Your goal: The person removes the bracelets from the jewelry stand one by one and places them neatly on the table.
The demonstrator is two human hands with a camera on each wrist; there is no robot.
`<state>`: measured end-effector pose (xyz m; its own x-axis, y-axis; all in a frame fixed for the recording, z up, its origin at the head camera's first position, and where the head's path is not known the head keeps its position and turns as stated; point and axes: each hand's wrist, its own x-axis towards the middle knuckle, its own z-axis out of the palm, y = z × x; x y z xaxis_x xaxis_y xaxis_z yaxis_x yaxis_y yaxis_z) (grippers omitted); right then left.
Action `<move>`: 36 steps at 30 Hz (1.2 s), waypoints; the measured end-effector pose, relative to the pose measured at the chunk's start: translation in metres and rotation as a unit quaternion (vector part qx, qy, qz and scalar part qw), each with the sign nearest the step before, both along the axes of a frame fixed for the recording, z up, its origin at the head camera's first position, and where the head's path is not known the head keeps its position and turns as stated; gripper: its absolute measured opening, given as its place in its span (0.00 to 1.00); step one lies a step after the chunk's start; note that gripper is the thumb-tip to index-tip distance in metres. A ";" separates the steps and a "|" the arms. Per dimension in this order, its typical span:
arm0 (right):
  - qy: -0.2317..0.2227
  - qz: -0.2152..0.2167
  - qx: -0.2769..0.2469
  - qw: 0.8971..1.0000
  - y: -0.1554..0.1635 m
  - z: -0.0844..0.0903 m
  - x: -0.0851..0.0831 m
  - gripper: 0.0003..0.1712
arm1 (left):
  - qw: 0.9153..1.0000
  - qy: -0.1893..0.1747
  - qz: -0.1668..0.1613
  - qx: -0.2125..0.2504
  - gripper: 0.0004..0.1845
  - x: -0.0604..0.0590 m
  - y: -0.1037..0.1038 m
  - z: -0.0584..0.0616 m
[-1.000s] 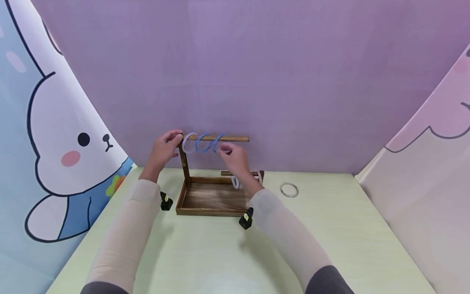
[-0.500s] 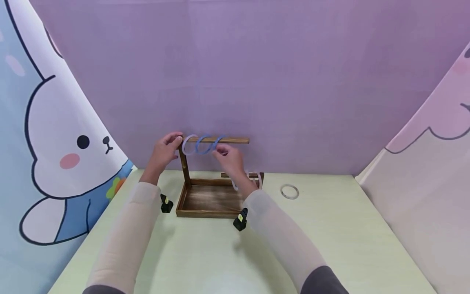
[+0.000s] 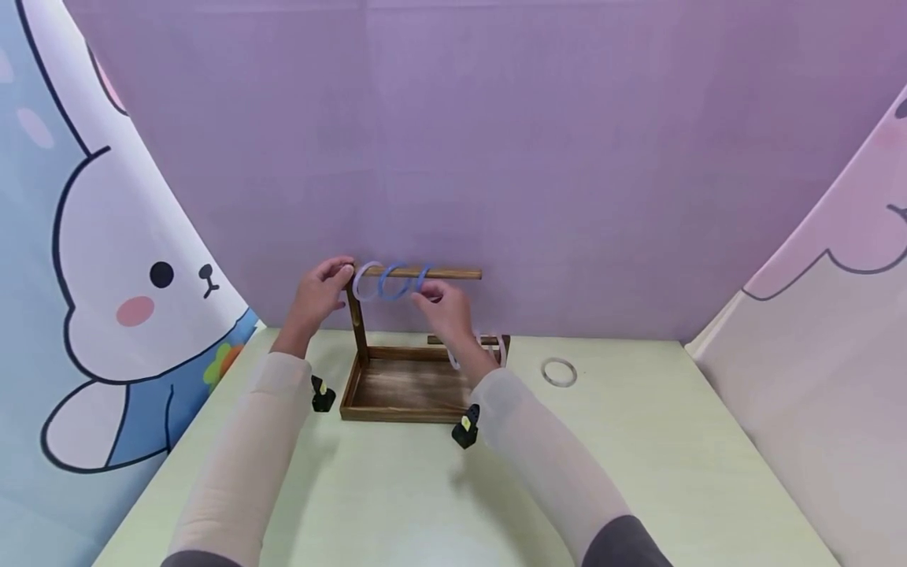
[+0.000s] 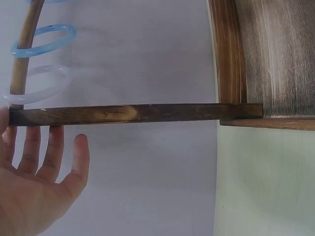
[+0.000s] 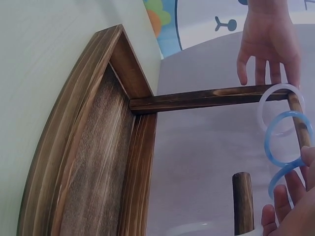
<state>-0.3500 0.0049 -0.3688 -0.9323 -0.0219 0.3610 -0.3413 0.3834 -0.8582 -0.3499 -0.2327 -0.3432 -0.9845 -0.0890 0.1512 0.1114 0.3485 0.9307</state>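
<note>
Across the pale green worktop (image 3: pixel 397 504) sits a dark-brown wooden stand (image 3: pixel 397 414) with a tray base, upright post and long bar. The left hand (image 3: pixel 316 295) grips the post's top corner; should that hold slacken, any tug on the bar might tip or shift the stand. The right hand (image 3: pixel 448 311) pinches a glossy, translucent blue ring (image 5: pixel 276 178) hanging around the bar; a careless push could knock the similar second blue ring (image 5: pixel 267 141) just beside it. The pinched ring looks slim, smooth and round, partly hidden by fingers.
</note>
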 end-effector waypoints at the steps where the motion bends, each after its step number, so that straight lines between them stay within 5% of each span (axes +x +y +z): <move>1: 0.000 -0.003 0.000 1.000 0.000 -0.001 0.000 0.11 | 1.000 0.001 -0.001 -0.001 0.26 0.000 0.000 0.000; 36: 0.040 -0.003 0.029 0.999 0.015 0.007 0.000 0.18 | 1.000 0.016 0.009 0.005 0.26 -0.008 0.001 -0.004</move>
<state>-0.3498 0.0194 -0.3619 -0.9008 -0.0393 0.4325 -0.4054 0.4331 -0.8050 -0.3584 -0.2318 -0.3471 -0.9774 -0.1091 0.1810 0.1341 0.3422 0.9300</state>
